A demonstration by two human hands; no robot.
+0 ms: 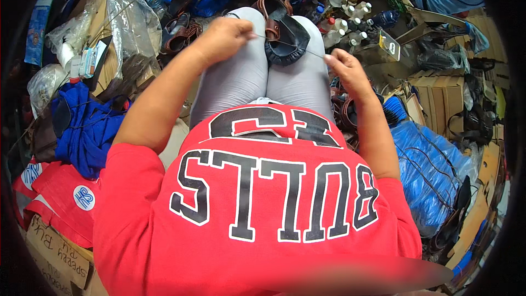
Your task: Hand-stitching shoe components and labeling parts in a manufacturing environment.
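Note:
A dark leather sandal with brown straps (282,35) lies across my knees, which are in grey trousers (238,77). My left hand (227,35) is closed just left of the sandal, pinching one end of a thin pale thread (312,52). The thread runs taut across the sandal's edge to my right hand (346,68), which pinches its other end just right of my right knee. Whether a needle is in either hand cannot be told.
Clutter surrounds my seat: clear plastic bags (126,16) and a blue cloth (87,126) on the left, small white bottles (350,22) ahead, a blue plastic sack (427,170) and cardboard boxes (438,96) on the right, more sandals (178,33) near my left knee.

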